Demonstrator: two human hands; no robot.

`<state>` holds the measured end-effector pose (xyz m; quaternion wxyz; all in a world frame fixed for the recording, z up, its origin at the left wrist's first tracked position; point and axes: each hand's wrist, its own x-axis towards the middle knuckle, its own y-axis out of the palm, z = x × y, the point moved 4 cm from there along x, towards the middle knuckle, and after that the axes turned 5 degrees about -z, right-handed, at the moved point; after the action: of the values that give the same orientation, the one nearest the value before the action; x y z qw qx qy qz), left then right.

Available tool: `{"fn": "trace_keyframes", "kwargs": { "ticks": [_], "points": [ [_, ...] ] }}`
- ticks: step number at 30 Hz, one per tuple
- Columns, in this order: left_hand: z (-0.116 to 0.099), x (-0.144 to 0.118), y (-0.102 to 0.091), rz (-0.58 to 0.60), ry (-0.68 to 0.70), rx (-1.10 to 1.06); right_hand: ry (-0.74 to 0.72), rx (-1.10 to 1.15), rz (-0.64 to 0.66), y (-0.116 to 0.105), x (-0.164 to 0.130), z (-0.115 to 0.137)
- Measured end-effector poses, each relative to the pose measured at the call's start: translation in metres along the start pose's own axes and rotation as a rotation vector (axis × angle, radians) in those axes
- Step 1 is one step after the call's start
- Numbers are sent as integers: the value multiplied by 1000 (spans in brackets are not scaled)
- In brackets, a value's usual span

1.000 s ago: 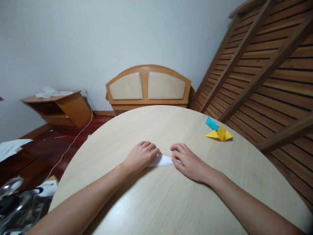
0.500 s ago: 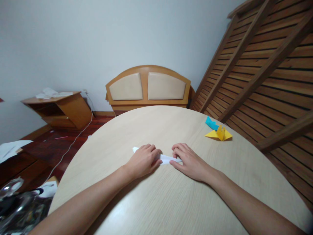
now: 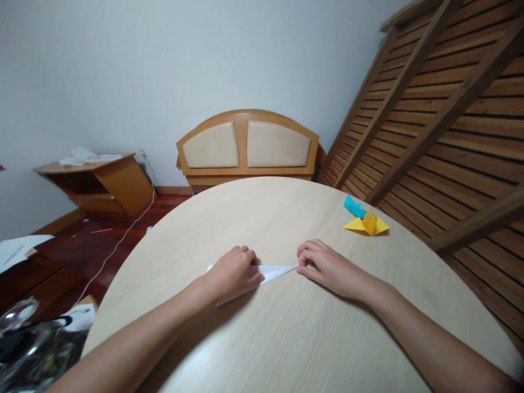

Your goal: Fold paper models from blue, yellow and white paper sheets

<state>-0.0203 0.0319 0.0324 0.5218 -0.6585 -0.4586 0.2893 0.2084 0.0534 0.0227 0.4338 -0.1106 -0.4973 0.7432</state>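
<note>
A white folded paper [image 3: 270, 272], narrow and tapering to a point at the right, is held low over the round table [image 3: 262, 213]. My left hand [image 3: 233, 275] grips its wide part, thumb on the near side and fingers curled over the far side; much of the paper there is hidden under the palm. At the pointed tip, my right hand [image 3: 323, 267] pinches the paper between thumb and fingertips. Off to the right lie a yellow origami figure [image 3: 369, 224] with spread wings and a blue folded paper piece [image 3: 354, 207] just behind it, both apart from my hands.
A wooden headboard [image 3: 248, 143] with cream panels stands beyond the table. Slatted wood [image 3: 446, 125] leans along the right side. At the left are a small cabinet [image 3: 123, 185] with papers on top and a white cable [image 3: 118, 240] across the floor.
The white paper has turned and shows a broader wedge, its left end now nearer me. My left hand has shifted slightly left, my right hand slightly right to the tip.
</note>
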Motion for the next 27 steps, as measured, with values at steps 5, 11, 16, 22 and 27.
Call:
{"fn": "trace_keyframes", "kwargs": {
  "ticks": [5,11,16,22,27],
  "points": [
    [-2,-1,2,10,-20,-1,10,-8,-23,5,1,4],
    [-3,-3,4,-8,11,-75,-1,6,-6,8,3,6],
    [-9,-4,-2,-42,32,-87,26,68,-59,-5,5,11],
    [-17,-4,-11,-186,59,-108,127,273,-290,-19,4,15],
    [-22,-10,-19,-353,123,-58,193,549,-446,-14,7,15]
  ]
}}
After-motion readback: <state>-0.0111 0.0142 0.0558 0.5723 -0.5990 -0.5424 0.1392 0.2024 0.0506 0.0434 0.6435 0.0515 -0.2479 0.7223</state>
